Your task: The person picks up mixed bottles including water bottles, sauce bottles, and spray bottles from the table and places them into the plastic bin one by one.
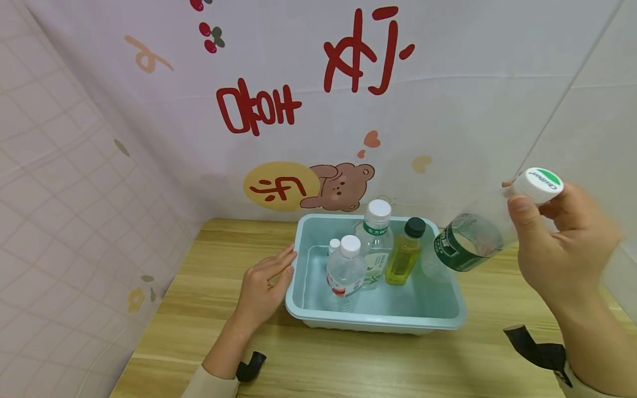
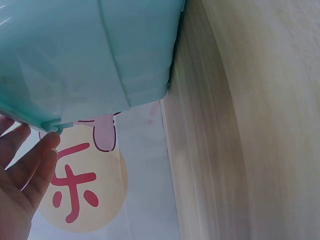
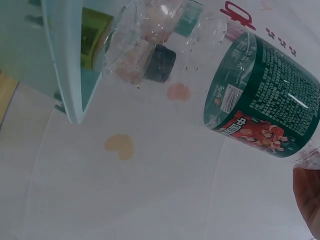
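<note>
My right hand (image 1: pixel 572 237) grips a clear plastic bottle (image 1: pixel 468 240) by its neck, just under the white cap (image 1: pixel 539 185). The bottle has a dark green label (image 3: pixel 280 95) and leans, its base over the right rim of a light blue plastic basin (image 1: pixel 378 323). My left hand (image 1: pixel 266 284) rests its fingers against the basin's left rim, and the left wrist view shows the fingertips (image 2: pixel 50 142) touching that edge. Inside the basin stand a bottle with a red-and-white label (image 1: pixel 345 282), a larger white-capped bottle (image 1: pixel 375 243) and a black-capped bottle of yellow liquid (image 1: pixel 404 257).
A small white cap (image 1: pixel 334 244) shows behind the front bottle; the rest of it is hidden. The basin sits on a wood-grain table (image 1: pixel 199 309). Behind it hangs a white cloth (image 1: pixel 463 110) with red characters and a cartoon bear (image 1: pixel 343 188). Another patterned cloth (image 1: pixel 64 193) hangs at left.
</note>
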A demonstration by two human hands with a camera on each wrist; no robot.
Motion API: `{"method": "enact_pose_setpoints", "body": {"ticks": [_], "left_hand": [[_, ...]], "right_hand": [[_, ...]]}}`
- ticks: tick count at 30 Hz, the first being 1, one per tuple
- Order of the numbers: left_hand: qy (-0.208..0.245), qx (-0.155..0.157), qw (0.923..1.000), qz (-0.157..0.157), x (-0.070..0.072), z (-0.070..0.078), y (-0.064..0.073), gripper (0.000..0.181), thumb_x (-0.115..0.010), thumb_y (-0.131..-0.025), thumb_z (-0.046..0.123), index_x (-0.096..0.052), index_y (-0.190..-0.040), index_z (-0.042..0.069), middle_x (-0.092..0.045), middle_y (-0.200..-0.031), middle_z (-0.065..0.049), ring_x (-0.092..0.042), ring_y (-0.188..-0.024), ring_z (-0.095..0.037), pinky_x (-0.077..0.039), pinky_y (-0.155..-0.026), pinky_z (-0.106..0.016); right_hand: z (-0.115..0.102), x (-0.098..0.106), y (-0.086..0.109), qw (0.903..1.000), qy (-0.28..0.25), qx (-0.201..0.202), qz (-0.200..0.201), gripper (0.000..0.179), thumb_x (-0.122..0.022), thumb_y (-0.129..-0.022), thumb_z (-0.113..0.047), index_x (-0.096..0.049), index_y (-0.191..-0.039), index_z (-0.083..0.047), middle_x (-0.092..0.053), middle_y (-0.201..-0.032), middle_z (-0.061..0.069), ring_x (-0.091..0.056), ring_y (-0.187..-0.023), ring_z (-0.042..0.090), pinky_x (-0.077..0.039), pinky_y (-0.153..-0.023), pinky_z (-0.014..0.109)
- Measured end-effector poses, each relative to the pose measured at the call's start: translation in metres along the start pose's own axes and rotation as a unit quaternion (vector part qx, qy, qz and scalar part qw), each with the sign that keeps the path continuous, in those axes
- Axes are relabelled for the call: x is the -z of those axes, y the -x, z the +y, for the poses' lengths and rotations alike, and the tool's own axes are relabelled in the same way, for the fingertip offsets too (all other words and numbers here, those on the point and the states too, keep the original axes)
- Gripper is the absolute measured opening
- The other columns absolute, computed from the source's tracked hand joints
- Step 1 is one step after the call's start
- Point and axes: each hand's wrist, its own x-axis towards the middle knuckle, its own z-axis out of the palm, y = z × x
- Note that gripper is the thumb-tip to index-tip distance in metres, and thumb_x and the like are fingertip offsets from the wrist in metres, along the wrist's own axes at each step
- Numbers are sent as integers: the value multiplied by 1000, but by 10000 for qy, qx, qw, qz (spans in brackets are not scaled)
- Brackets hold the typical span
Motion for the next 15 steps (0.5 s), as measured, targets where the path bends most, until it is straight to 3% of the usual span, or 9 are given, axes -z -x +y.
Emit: {"method": "enact_pose_setpoints", "body": {"ticks": [8,15], "left_hand": [[10,-6,10000,10,1,0,0,33,-71,-91,-1,-75,-124,-2,-69,-134,-14,-72,-115,-33,-60,-90,-54],[-2,-59,10000,26,0,-1,0,33,-71,-91,-2,-75,-124,-2,-69,-134,-13,-73,-113,-32,-61,-89,-53]], "right_hand": [[-5,-16,16,9995,-235,33,-197,36,-74,-93,-10,-65,-98,25,-77,-101,-13,-70,-89,-4,-49,-80,9],[10,-18,35,9975,-24,55,-698,56,-78,-97,-33,-68,-103,21,-75,-106,-17,-69,-94,-5,-50,-85,10]]}}
